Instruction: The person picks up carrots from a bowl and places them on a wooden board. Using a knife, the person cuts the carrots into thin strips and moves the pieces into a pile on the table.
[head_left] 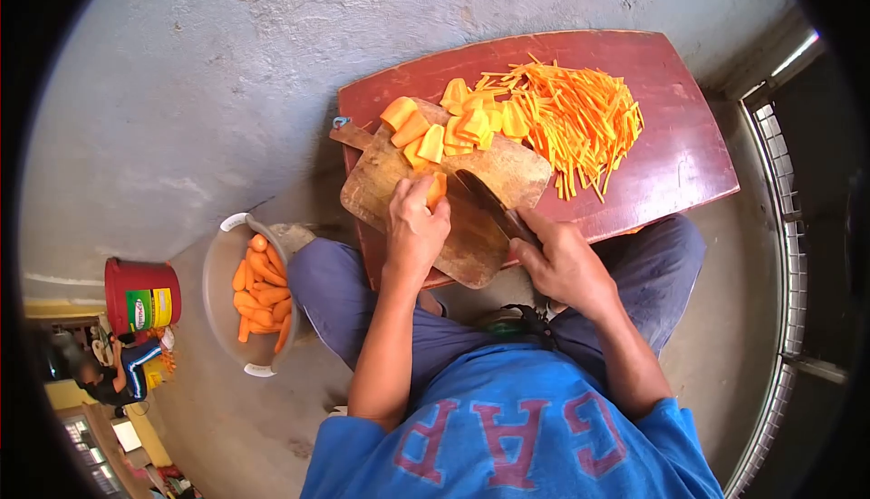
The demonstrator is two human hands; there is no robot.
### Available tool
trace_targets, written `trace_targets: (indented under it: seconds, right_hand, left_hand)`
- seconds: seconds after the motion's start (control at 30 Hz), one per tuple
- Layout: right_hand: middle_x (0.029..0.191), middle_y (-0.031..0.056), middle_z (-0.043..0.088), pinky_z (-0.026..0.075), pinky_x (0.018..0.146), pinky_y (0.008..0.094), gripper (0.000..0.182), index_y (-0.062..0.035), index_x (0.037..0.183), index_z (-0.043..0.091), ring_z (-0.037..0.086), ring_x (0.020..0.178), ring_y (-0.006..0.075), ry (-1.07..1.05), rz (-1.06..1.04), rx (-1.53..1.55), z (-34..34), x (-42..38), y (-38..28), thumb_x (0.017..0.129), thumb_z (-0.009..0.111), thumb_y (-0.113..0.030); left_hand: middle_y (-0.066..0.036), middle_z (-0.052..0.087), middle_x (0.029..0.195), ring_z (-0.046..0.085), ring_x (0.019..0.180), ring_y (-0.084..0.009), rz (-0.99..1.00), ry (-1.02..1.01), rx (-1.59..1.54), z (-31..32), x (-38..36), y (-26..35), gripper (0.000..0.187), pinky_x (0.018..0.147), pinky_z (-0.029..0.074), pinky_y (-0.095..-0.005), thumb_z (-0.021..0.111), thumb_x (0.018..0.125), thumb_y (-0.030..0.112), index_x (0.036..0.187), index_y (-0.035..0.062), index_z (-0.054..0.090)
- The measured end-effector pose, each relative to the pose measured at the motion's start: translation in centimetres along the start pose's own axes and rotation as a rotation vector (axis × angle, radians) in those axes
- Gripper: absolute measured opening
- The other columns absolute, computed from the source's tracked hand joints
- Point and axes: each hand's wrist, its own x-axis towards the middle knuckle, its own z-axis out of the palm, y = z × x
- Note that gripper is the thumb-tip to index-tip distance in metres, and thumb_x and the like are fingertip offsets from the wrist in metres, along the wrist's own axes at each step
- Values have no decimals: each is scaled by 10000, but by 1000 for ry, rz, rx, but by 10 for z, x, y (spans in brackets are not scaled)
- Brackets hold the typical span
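My left hand [417, 227] is closed around a piece of carrot [437, 189] at the near side of the wooden cutting board [376, 184]. A kitchen knife [489, 198] is gripped by its handle in my right hand [566, 263]. Its dark blade slants over the board, just right of the held piece and apart from it. Thick carrot chunks [471, 125] lie along the board's far edge. Beside them, to the right, a large heap of thin carrot strips [580, 123] covers part of the red table [680, 145] and touches the board's far corner.
On the floor to the left, a grey tub [217, 286] holds several whole carrots [263, 290]. Beyond it stands a red bucket [116, 295] with a green and yellow label. Another person [113, 377] sits at the far left. A blue-grey wall [272, 73] runs behind the table.
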Motion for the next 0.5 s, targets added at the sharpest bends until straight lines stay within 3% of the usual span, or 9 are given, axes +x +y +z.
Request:
trace_targets:
  seconds: [0.1, 0.2, 0.27, 0.37, 0.4, 0.5]
  right_hand:
    - [933, 354, 709, 585, 794, 536, 328, 40, 1359, 666, 797, 890, 463, -43, 42, -9, 1, 9, -6, 1088, 719, -136]
    - [923, 327, 716, 585, 773, 521, 298, 45, 1335, 668, 783, 839, 455, -14, -110, 27, 7, 22, 6, 1099, 704, -133]
    - [935, 318, 725, 584, 772, 518, 293, 38, 1334, 672, 778, 841, 460, -105, -82, 52, 7, 24, 9, 1098, 706, -132]
    - [1028, 370, 722, 571, 844, 580, 300, 52, 1298, 678, 724, 991, 554, -172, -78, 27, 2, 20, 2, 1060, 723, -125]
    - [1072, 398, 718, 564, 880, 611, 305, 60, 1281, 679, 699, 1066, 601, -183, -76, 6, -3, 14, -3, 1041, 732, -122]
    - [1060, 385, 718, 566, 869, 608, 310, 50, 1294, 684, 701, 1045, 593, -264, 11, -16, -19, 0, -22, 1041, 735, -121]
  left_hand:
    - [-256, 697, 1049, 719, 973, -485, -15, 17, -26, 1, -10, 14, 342, 886, 590, -565, 819, 907, 23, 1237, -53, 769]
    - [-240, 708, 1032, 730, 933, -460, -56, -8, -98, -2, -9, 14, 321, 862, 593, -547, 800, 907, -10, 1225, -46, 772]
    - [-231, 718, 1031, 740, 920, -437, -73, -58, -152, -5, -11, 15, 321, 856, 596, -532, 788, 909, -28, 1228, -44, 772]
    - [-224, 732, 1057, 758, 934, -411, -1, -84, -182, -8, -33, 25, 340, 871, 604, -506, 797, 913, -28, 1249, -57, 756]
    - [-225, 729, 1079, 751, 964, -438, -60, -112, -203, -10, -42, 34, 349, 896, 606, -509, 814, 917, -13, 1257, -60, 749]
    - [-223, 721, 1173, 751, 1036, -431, 15, -55, -171, 2, -63, 32, 368, 925, 614, -496, 843, 916, -5, 1271, -58, 760]
